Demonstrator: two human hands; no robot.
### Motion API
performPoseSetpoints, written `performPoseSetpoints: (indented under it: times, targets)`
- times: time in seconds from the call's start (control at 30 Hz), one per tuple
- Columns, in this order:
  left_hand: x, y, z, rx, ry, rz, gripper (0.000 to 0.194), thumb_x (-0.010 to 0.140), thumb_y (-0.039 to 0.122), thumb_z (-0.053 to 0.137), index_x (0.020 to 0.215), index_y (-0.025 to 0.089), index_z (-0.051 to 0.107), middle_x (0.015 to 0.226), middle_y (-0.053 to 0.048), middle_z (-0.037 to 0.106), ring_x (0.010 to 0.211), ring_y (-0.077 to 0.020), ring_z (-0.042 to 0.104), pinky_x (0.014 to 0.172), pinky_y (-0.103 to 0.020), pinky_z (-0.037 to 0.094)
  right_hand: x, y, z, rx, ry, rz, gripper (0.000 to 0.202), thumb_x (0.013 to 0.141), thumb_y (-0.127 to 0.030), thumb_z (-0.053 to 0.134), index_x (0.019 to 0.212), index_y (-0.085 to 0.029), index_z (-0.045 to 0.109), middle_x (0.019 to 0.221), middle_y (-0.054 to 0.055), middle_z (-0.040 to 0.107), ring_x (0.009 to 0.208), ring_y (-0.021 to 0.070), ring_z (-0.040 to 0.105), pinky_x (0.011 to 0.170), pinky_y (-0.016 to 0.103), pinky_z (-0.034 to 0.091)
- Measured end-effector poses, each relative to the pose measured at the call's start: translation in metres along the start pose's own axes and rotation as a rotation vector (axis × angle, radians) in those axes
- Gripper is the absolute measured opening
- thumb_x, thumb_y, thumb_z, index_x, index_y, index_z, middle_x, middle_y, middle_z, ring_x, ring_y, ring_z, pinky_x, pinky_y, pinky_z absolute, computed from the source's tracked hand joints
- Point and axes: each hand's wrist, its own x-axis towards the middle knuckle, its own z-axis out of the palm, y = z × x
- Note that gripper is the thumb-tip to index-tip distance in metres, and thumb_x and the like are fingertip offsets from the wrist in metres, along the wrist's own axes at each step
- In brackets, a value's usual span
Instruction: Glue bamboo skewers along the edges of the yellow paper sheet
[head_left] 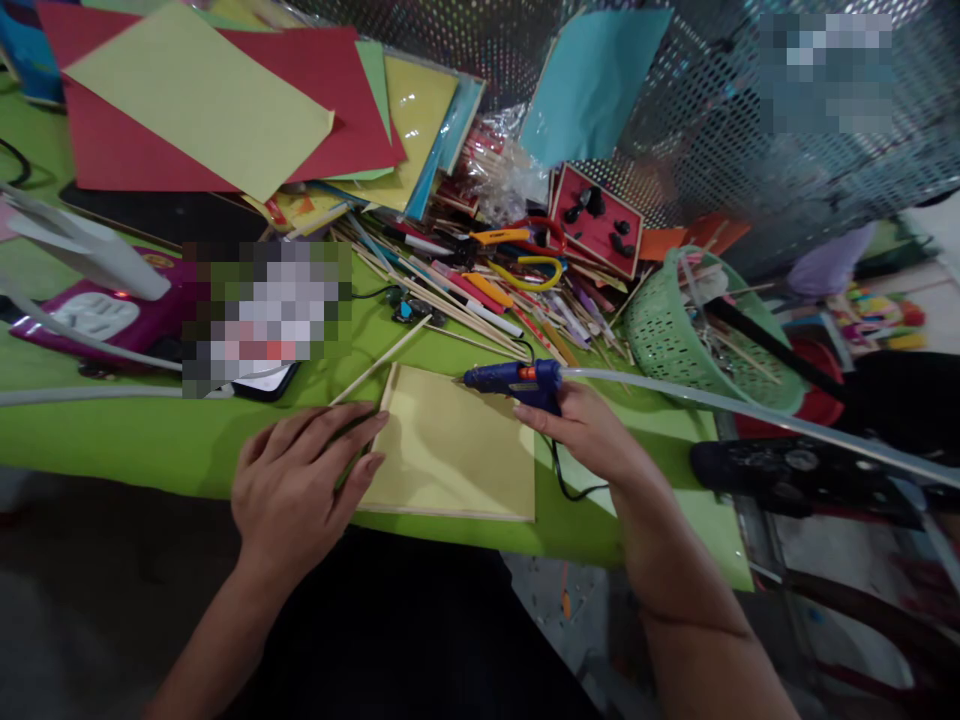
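Note:
A yellow board (pixel 457 450) lies flat near the table's front edge, with thin sticks along its left and bottom sides. My left hand (pixel 304 475) rests at the board's left side, fingers extended, fingertips touching the edge strip. One loose wooden stick (pixel 382 358) slants up from beside those fingers. In my right hand (pixel 581 425) is a blue glue gun (pixel 514 380), its nozzle pointing left above the board's top edge. A long clear glue stick (pixel 675 385) runs out of its back to the right, and its black cord hangs below.
Sticks, markers and scissors (pixel 525 270) are piled behind the board. A green basket (pixel 645 325) stands right. Coloured paper (pixel 202 95) lies back left, near a purple power strip (pixel 82 325) and a phone (pixel 270 385). A black object (pixel 787 465) sits at the right.

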Motion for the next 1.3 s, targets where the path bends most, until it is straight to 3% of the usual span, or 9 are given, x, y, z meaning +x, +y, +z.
performPoseSetpoints:
  times: [0.27,0.5,0.8,1.3]
  targets:
    - [-0.0014,-0.0014,-0.0001,-0.048,-0.014,-0.027,0.040,0.103,0.036,0.058,0.142,0.041,0.063,0.133,0.001,0.074,0.121,-0.0297,0.065,0.095,-0.050,0.042,0.0019,0.0068,0.0031,0.198,-0.005,0.007,0.038,0.090,-0.057,0.072,0.105,-0.023,0.077,0.099,0.006,0.079,0.093,0.0280,0.072,0.087,0.045,0.058]
    - [-0.0007,-0.0006,-0.0002,-0.014,-0.010,-0.004,0.036,0.102,0.035,0.058,0.137,0.034,0.067,0.132,-0.002,0.075,0.120,-0.0304,0.066,0.094,-0.049,0.042,0.0018,0.0059,0.0021,0.096,0.023,0.029,0.039,0.091,-0.058,0.069,0.104,-0.022,0.076,0.100,0.006,0.078,0.093,0.0283,0.071,0.086,0.044,0.056]
    - [-0.0007,0.0000,-0.0012,-0.008,-0.025,-0.013,0.037,0.103,0.034,0.058,0.139,0.037,0.065,0.134,0.000,0.074,0.122,-0.0287,0.065,0.095,-0.050,0.042,0.0032,0.0098,0.0058,0.075,0.004,-0.018,0.037,0.094,-0.056,0.068,0.113,-0.026,0.077,0.104,0.005,0.078,0.098,0.0290,0.071,0.092,0.048,0.057]
    - [-0.0009,-0.0008,-0.0009,-0.012,-0.018,-0.009,0.038,0.103,0.035,0.058,0.140,0.037,0.065,0.134,-0.001,0.074,0.121,-0.0296,0.065,0.094,-0.050,0.042,0.0007,0.0034,0.0020,0.024,0.024,-0.006,0.036,0.093,-0.055,0.068,0.106,-0.023,0.077,0.102,0.007,0.080,0.096,0.0308,0.072,0.090,0.047,0.056]
